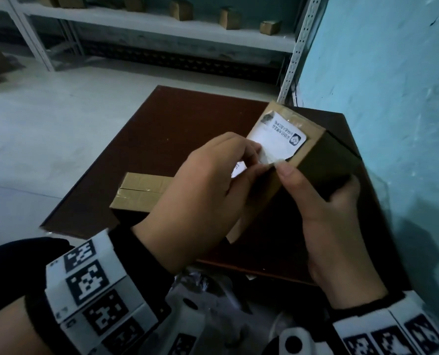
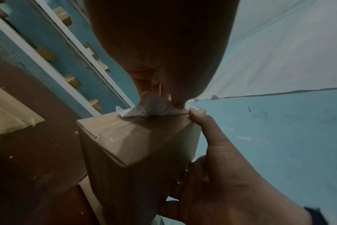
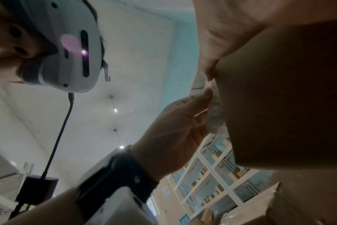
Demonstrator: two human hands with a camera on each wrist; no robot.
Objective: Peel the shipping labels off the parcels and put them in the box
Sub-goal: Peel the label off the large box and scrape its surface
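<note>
The right hand [image 1: 336, 226] grips a small brown cardboard parcel [image 1: 313, 160] held tilted above the dark brown table [image 1: 162, 129]. The left hand [image 1: 203, 190] pinches the lifted near corner of its white paper shipping label [image 1: 279, 134] — the rest stays stuck. Beyond lies a taped flat cardboard parcel [image 1: 141, 193].

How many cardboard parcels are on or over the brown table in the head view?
2: one parcel held in the right hand while the left hand peels its label; one taped parcel lying flat behind the left hand.
</note>
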